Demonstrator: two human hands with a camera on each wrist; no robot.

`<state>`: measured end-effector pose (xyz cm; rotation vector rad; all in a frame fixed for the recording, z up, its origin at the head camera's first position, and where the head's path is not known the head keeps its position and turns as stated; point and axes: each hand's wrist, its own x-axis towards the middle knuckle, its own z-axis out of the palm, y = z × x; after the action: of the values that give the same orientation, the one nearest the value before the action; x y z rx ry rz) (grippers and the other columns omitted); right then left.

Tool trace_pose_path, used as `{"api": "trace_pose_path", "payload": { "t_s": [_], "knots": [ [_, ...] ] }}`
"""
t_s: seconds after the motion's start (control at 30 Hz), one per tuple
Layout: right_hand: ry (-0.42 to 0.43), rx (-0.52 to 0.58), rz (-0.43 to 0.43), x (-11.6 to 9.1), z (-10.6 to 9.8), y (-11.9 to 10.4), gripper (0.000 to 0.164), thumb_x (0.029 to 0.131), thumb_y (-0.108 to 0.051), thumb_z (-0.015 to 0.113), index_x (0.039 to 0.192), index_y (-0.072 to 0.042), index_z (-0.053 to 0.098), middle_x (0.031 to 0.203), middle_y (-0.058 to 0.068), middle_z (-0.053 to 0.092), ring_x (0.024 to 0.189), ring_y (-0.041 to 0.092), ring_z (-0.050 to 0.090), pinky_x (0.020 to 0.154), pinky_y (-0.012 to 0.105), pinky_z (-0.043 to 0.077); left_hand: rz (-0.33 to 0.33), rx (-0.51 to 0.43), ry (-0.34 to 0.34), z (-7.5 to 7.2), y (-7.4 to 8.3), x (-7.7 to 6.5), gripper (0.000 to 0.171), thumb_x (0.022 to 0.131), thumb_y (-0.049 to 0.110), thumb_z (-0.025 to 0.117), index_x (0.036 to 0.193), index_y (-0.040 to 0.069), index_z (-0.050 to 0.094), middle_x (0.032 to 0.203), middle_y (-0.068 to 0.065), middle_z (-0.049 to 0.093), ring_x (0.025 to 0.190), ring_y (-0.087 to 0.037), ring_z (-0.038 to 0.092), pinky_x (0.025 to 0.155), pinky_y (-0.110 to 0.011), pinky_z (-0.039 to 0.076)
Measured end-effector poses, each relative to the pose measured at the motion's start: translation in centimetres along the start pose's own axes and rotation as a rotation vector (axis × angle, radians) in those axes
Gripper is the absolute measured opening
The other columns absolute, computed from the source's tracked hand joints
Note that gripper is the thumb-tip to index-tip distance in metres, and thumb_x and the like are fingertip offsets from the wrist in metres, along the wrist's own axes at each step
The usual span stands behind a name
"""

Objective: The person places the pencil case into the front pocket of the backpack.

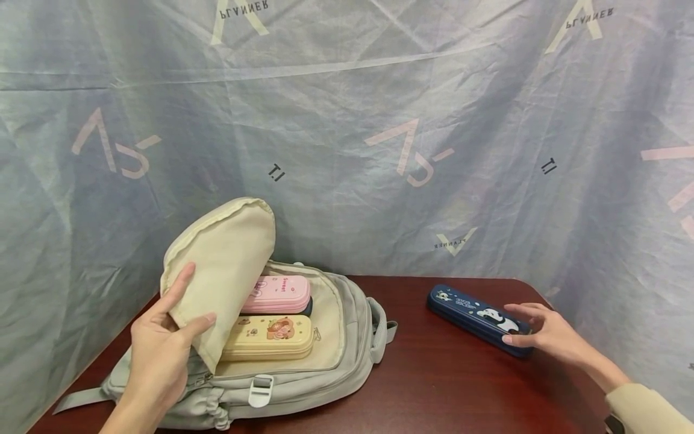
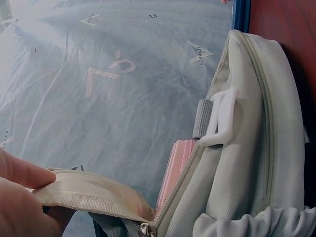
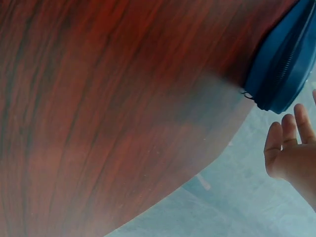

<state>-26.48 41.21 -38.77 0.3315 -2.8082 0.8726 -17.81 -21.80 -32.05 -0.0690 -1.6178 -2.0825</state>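
A grey-green backpack (image 1: 355, 331) lies on its back with its main compartment unzipped. My left hand (image 1: 162, 337) pinches the edge of its cream-lined flap (image 1: 228, 259) between thumb and fingers, holding it raised. Inside lie a pink pencil case (image 1: 287, 290) marked "Sweet" and a yellow pencil case (image 1: 271, 334) with a cartoon figure; a strip of something dark blue shows under the pink one. To the right, a navy pencil case (image 1: 466, 313) with a panda print rests on the table. Around its near right end is my right hand (image 1: 547, 334), thumb and fingers spread and loosely bent.
The dark red wooden table (image 1: 412, 386) ends at a rounded corner behind the navy case. Grey printed cloth (image 1: 336, 120) hangs behind and at both sides. A carry handle (image 1: 379, 328) and a white buckle (image 1: 261, 390) stick out from the backpack; a strap (image 1: 81, 399) trails left.
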Motion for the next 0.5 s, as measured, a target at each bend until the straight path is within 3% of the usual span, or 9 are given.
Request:
{"api": "trace_pose_path", "payload": {
  "t_s": [0.27, 0.5],
  "knots": [
    [-0.034, -0.014, -0.004, 0.4, 0.26, 0.79, 0.072, 0.085, -0.023, 0.09, 0.143, 0.008, 0.06, 0.139, 0.033, 0.054, 0.123, 0.054, 0.056, 0.086, 0.043, 0.056, -0.011, -0.007, -0.008, -0.03, 0.03, 0.01, 0.09, 0.083, -0.031, 0.064, 0.157, 0.019, 0.052, 0.171, -0.006, 0.03, 0.146, -0.018, 0.039, 0.095, -0.017, 0.054],
    [-0.056, -0.041, -0.025, 0.78, 0.58, 1.06, 0.074, 0.082, -0.024, 0.092, 0.14, 0.01, 0.061, 0.134, 0.032, 0.058, 0.118, 0.048, 0.061, 0.08, 0.029, 0.054, -0.011, -0.002, -0.007, -0.06, 0.12, -0.03, 0.09, 0.083, -0.031, 0.065, 0.157, 0.019, 0.053, 0.171, -0.004, 0.03, 0.147, -0.018, 0.038, 0.095, -0.017, 0.053]
  ]
}}
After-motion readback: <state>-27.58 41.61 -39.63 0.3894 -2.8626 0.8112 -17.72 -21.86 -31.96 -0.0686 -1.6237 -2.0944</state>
